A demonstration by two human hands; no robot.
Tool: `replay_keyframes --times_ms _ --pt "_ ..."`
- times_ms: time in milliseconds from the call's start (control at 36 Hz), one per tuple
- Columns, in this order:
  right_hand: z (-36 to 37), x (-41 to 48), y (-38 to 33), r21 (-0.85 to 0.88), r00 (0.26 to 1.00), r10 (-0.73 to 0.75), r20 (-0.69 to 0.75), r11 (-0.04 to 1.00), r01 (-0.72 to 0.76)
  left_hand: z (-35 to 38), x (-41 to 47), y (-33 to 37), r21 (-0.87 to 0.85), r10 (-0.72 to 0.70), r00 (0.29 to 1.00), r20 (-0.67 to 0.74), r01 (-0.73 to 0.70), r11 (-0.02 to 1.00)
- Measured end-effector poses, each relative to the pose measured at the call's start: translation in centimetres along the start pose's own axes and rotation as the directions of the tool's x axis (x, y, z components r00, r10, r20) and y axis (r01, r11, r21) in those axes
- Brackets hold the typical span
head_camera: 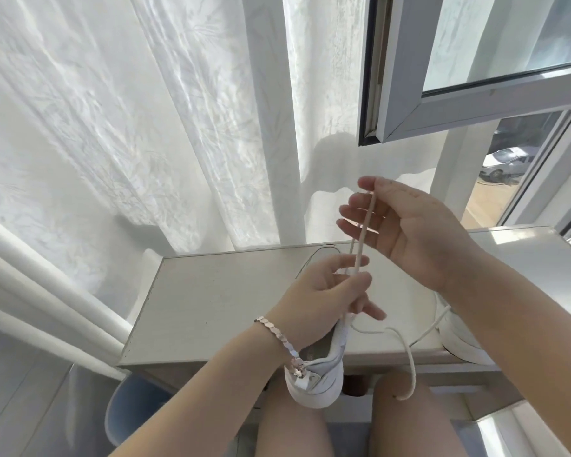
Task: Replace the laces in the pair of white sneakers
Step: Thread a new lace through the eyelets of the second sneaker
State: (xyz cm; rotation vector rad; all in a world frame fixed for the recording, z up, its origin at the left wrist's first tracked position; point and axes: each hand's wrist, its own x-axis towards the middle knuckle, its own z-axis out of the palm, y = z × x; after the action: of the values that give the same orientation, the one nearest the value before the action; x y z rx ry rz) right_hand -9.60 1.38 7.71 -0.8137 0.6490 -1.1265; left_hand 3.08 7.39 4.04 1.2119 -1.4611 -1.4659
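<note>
Step in hand: we judge this to be the drawing of a lace [363, 239] through the upper eyelets of the first sneaker [320, 377]. We cannot tell from this view whether the lace is the old one coming out or the new one going in.

Position of parts:
- The sneaker rests heel-down at the near edge of the bench [218, 291], above our lap.
- The left hand [320, 291] sits directly over the sneaker's opening. Its fingers [353, 282] are curled round the lace just above the upper.
- The right hand [412, 225] is raised above and beyond the left. Thumb and forefinger pinch the lace high up; the remaining fingers are spread straight.
- The lace runs taut and nearly straight between the two hands.
- A loose lace tail [409, 364] hangs off the bench edge, just right of the sneaker.
- The second sneaker [459, 338] lies on the bench under the right forearm, mostly hidden.

Next move: we expect to need a steady pull along the lace's own line, with the left hand bracing the sneaker so it does not lift.
</note>
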Motion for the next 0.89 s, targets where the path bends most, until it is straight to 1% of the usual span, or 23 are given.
replay_keyframes --times_ms 56,139,194,222,250,306,333,361,389,417,444,472,500,528,556,583,611,694,750,778,833,889 --pt "-0.6 0.3 0.0 -0.010 0.997 -0.015 -0.072 1.000 0.015 -0.6 0.1 -0.2 0.007 -0.004 0.997 -0.076 0.005 1.000" --pt "-2.3 0.8 0.1 0.008 0.977 -0.032 -0.211 0.999 0.034 -2.9 0.3 -0.5 0.168 0.020 0.975 -0.220 0.017 0.986" --pt "-3.2 1.0 0.4 0.008 0.955 -0.042 -0.292 0.999 0.047 -4.5 0.2 -0.7 0.263 0.035 0.968 -0.249 0.033 0.964" --pt "-3.6 1.0 0.6 -0.036 0.949 -0.048 -0.310 0.999 0.038 -5.0 0.1 -0.8 0.273 0.021 0.969 -0.248 0.049 0.961" --pt "-4.0 1.0 1.0 -0.117 0.944 -0.047 -0.325 0.993 0.009 -5.4 0.1 -0.8 0.268 0.000 0.970 -0.244 0.067 0.961" --pt "-4.7 0.9 2.0 -0.333 0.936 -0.013 -0.352 0.936 -0.113 -5.6 0.0 -0.8 0.290 -0.009 0.967 -0.255 0.086 0.953" --pt "-4.8 0.8 2.3 -0.484 0.929 -0.006 -0.370 0.855 -0.187 -5.6 0.1 -0.7 0.350 0.016 0.964 -0.264 0.081 0.933" --pt "-4.9 0.6 2.7 -0.667 0.927 -0.018 -0.374 0.700 -0.256 -5.4 0.2 -0.7 0.427 0.049 0.964 -0.261 0.069 0.902" --pt "-4.7 0.5 2.9 -0.821 0.926 -0.034 -0.376 0.476 -0.316 -5.1 0.3 -0.6 0.503 0.077 0.967 -0.245 0.059 0.862" --pt "-4.7 0.3 3.3 -0.909 0.928 -0.058 -0.367 0.234 -0.345 -4.9 0.4 -0.5 0.565 0.094 0.971 -0.219 0.048 0.824" --pt "-4.7 0.0 3.7 -0.951 0.949 -0.083 -0.303 0.088 -0.296 -4.5 0.5 -0.3 0.609 0.100 0.978 -0.185 0.034 0.793" --pt "-4.3 -0.4 3.8 -0.980 0.976 -0.092 -0.196 0.059 -0.192 -4.1 0.7 -0.1 0.640 0.106 0.983 -0.147 0.013 0.768" --pt "-4.0 -0.7 3.8 -0.996 0.995 -0.081 -0.065 0.072 -0.059 -3.8 1.0 0.0 0.668 0.120 0.986 -0.115 -0.012 0.744" --pt "-3.5 -1.0 3.7 -0.992 0.998 -0.036 0.059 0.109 0.062 -3.5 1.3 0.0 0.687 0.139 0.986 -0.093 -0.038 0.726" --pt "-2.9 -1.3 3.5 -0.976 0.989 0.024 0.148 0.167 0.142 -3.2 1.8 0.1 0.695 0.155 0.985 -0.081 -0.055 0.717" --pt "-2.5 -1.5 3.4 -0.958 0.976 0.088 0.199 0.229 0.175 -3.0 2.1 0.1 0.696 0.166 0.983 -0.075 -0.068 0.715" --pt "-2.3 -1.5 3.3 -0.944 0.966 0.115 0.233 0.266 0.196 -2.7 2.4 0.3 0.692 0.172 0.983 -0.069 -0.077 0.718" --pt "-2.4 -1.2 3.5 -0.930 0.956 0.064 0.285 0.258 0.260 -2.2 2.8 0.6 0.654 0.212 0.975 -0.059 -0.123 0.747" --pt "-2.9 -1.1 3.6 -0.929 0.961 0.031 0.274 0.267 0.256 -2.4 2.7 0.7 0.606 0.253 0.961 -0.111 -0.136 0.784" --pt "-3.3 -1.1 3.6 -0.935 0.964 0.021 0.264 0.252 0.251 -2.6 2.6 0.6 0.576 0.258 0.955 -0.148 -0.129 0.808" --pt "-3.9 -1.2 3.5 -0.942 0.968 0.003 0.252 0.231 0.244 -3.1 2.5 0.2 0.512 0.241 0.948 -0.210 -0.103 0.853" --pt "-4.2 -1.1 3.5 -0.938 0.971 0.004 0.240 0.259 0.231 -3.5 2.3 -0.2 0.452 0.220 0.945 -0.243 -0.090 0.888"
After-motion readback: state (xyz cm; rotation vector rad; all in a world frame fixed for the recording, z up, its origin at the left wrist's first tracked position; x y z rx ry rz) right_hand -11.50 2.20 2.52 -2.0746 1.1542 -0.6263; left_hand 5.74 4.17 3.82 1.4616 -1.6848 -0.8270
